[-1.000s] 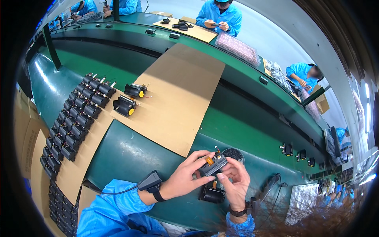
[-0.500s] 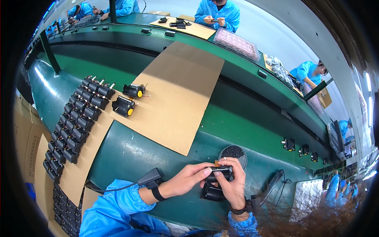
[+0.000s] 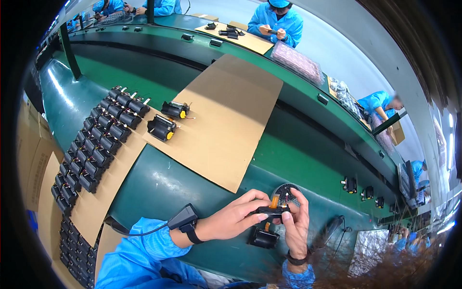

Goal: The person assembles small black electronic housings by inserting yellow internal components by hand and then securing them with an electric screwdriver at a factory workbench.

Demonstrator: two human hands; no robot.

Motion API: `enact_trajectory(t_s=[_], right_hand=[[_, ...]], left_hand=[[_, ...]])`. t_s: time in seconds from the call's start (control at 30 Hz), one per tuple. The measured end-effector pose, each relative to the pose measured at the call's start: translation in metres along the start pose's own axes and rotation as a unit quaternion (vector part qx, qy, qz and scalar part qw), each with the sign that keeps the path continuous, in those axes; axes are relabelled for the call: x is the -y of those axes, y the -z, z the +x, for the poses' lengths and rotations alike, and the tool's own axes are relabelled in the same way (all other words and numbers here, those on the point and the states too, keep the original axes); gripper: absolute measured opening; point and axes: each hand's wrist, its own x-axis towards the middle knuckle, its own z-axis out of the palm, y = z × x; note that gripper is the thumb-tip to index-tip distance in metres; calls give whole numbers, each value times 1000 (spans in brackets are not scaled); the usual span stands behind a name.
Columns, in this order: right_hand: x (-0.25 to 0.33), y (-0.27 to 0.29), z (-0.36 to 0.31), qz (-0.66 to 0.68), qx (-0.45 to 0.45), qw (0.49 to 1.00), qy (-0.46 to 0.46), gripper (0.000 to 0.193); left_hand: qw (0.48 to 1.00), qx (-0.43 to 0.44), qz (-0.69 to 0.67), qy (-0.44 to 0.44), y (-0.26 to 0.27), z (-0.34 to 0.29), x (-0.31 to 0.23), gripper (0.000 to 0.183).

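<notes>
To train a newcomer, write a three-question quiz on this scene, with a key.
1. Which hands are on the held black part?
2. True or false: two black parts with yellow ends lie on the cardboard sheet.
3. Pick the colour of the strip rising from the held part: A blue, B orange, C green.

Key: 1. Both, left hand and right hand. 2. True. 3. B.

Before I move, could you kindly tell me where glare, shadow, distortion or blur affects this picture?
In the head view, white glare streaks the glossy green tabletop at far left; shadow darkens the upper part of the brown cardboard sheet; fisheye distortion bends the long green ledge; blurred brown hair-like strands cover the lower right; detail on the black plastic part in hand is hard to tell.
</notes>
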Motion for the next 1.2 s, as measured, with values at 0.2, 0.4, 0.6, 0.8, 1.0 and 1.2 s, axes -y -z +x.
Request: enact_trajectory(t_s=[0.2, 0.4, 0.6, 0.8, 1.0, 1.2], right_hand=[[54, -8, 19, -358, 59, 887, 285, 79], [88, -35, 68, -439, 139, 808, 368, 68], [67, -99, 191, -220, 57, 936, 270, 54], [44, -181, 273, -342, 130, 896, 252, 55], [33, -214, 290, -298, 177, 904, 249, 56], [31, -191, 279, -263, 176, 912, 260, 62]], left_hand=[[934, -25, -311, 171, 30, 4, -5, 31], [860, -117, -474, 151, 59, 0, -10, 50], [839, -303, -446, 67, 60, 1, 3, 47], [855, -224, -461, 84, 50, 3, 9, 37], [851, -224, -467, 85, 52, 4, 12, 36], [849, -219, -468, 110, 46, 6, 14, 30]])
